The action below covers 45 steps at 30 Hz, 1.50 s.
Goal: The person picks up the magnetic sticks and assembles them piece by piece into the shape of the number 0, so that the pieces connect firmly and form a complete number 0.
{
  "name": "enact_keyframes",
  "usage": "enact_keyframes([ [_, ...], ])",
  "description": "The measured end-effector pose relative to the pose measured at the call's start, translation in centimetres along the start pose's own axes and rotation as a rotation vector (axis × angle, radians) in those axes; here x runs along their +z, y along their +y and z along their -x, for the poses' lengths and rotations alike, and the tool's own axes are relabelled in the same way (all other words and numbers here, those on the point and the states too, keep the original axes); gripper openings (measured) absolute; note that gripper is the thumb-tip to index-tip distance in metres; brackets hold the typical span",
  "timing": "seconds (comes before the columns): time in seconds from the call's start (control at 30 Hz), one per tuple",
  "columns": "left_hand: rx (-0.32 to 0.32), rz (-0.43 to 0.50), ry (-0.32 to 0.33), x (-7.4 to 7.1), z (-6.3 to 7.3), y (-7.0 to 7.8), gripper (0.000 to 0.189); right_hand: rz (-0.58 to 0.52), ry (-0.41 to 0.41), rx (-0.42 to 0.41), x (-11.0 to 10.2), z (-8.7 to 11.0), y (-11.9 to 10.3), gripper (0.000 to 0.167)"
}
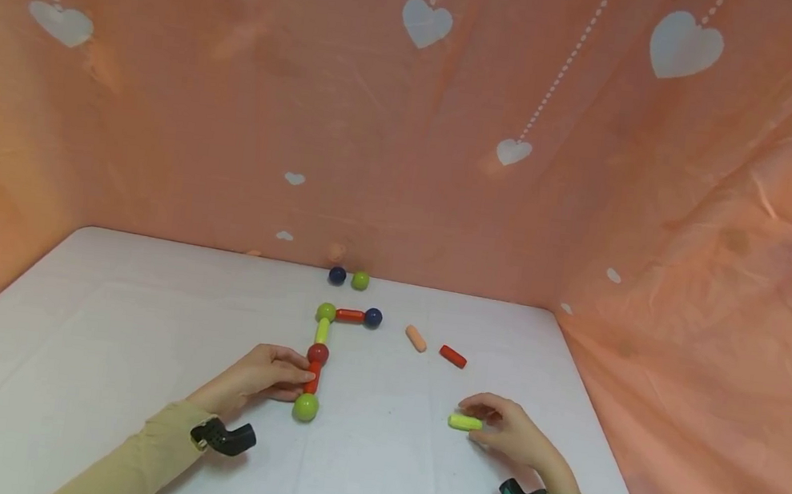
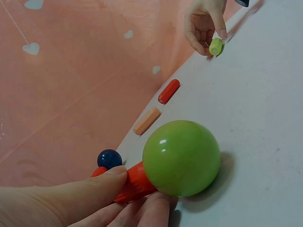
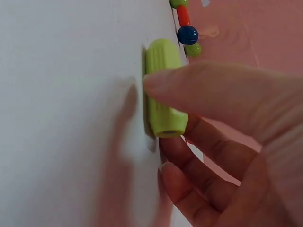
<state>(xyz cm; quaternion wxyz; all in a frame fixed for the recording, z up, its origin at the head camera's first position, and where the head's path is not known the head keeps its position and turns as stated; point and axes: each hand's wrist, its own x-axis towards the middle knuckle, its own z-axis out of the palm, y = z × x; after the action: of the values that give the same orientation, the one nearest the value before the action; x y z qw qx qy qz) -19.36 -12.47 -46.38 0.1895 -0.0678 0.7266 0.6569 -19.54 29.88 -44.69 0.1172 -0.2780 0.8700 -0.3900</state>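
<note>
On the white table stands a joined chain of balls and short rods. My left hand [image 1: 265, 374] pinches its red rod [image 1: 313, 377] between thumb and fingers. That rod runs from a green ball [image 1: 306, 407] at the near end to a red ball [image 1: 318, 354]. Farther along come a yellow-green rod [image 1: 323, 331], another green ball [image 1: 326, 312], a second red rod [image 1: 350, 316] and a dark blue ball [image 1: 373, 318]. To the right, my right hand [image 1: 509, 429] pinches a loose yellow-green rod [image 3: 163, 106], thumb across its side, low over the tabletop; the fingertips behind it are partly hidden.
A loose peach rod [image 1: 416, 338] and a loose red rod [image 1: 453, 356] lie right of the chain. At the table's back edge sit a dark blue ball [image 1: 337, 275] and a green ball [image 1: 360, 280]. A pink cloth [image 1: 442, 220] with hearts hangs behind.
</note>
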Motion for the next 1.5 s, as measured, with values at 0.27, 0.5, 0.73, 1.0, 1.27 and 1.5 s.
enact_keyframes([
  [0.27,-0.019,-0.010,0.011,-0.1,-0.4,-0.2,0.041,0.054,0.030,-0.015,0.4,-0.3,0.0,0.027],
  [0.5,-0.008,-0.022,0.017,-0.2,-0.2,-0.2,0.040,0.078,0.096,-0.059,0.1,-1.4,-1.1,0.026],
  [0.73,0.002,-0.016,0.008,-0.3,-0.1,-0.3,0.041,0.050,0.129,-0.171,0.2,-3.2,-3.9,0.029],
  [1.0,-0.001,-0.013,0.010,-0.2,-0.2,-0.3,0.040,-0.006,0.038,-0.228,1.8,-6.1,-6.2,0.033],
  [1.27,-0.014,-0.014,0.021,0.0,-0.3,-0.2,0.042,-0.043,-0.101,-0.245,5.1,-9.0,-6.9,0.030],
  [1.5,-0.007,-0.016,0.032,0.2,-0.3,-0.3,0.040,-0.036,-0.197,-0.241,8.1,-10.7,-8.0,0.025],
])
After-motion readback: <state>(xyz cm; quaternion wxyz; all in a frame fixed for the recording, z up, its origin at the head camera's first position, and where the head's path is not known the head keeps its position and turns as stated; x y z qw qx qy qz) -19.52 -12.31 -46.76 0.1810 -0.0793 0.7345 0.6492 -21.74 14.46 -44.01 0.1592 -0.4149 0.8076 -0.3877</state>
